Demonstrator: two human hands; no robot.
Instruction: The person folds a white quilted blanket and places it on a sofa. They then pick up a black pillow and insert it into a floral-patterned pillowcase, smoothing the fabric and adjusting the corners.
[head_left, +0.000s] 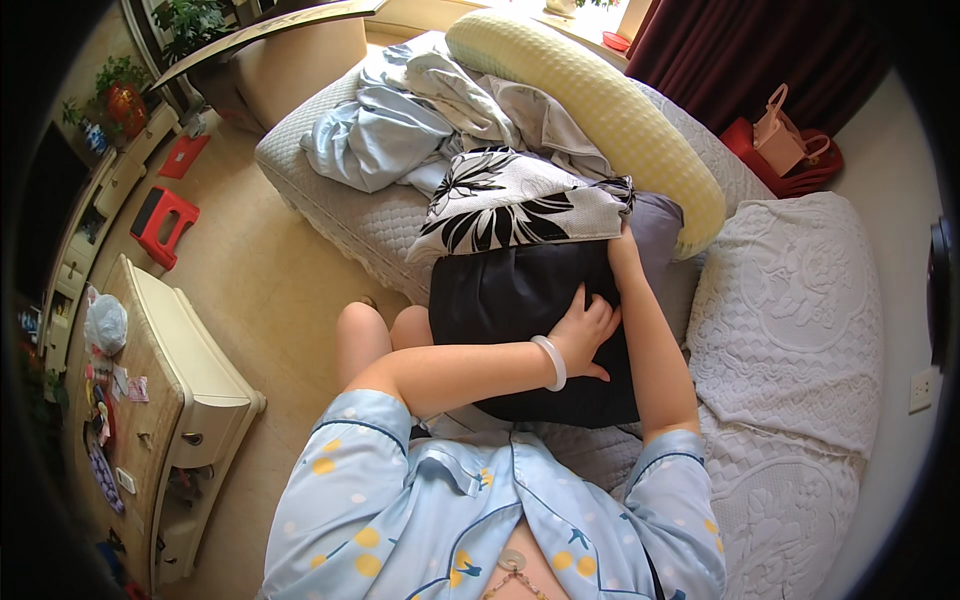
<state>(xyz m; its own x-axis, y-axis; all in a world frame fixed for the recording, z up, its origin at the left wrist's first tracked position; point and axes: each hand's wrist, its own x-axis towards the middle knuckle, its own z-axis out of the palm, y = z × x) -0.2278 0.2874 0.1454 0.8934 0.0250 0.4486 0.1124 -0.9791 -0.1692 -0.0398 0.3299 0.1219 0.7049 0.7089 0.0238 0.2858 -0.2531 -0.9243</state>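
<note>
Black fabric (517, 300) lies in front of me on the sofa, partly covered at its far end by a folded white cloth with a black leaf print (510, 214). My left hand (586, 337), a pale bangle at its wrist, rests on the black fabric with fingers spread. At the right end of the printed cloth is my right hand (621, 244); its fingers are hidden behind the cloth's edge, so its grip cannot be made out. Grey-purple fabric (660, 225) shows beyond it. Crumpled light-blue and grey fabric (382, 127) is heaped farther back.
A long yellow checked cushion (600, 97) curves along the quilted sofa (345, 217). White embossed covers (787, 315) lie at right, near a pink bag (780, 142). At left are a wooden-topped table (157, 360) and a red stool (180, 217) on the floor.
</note>
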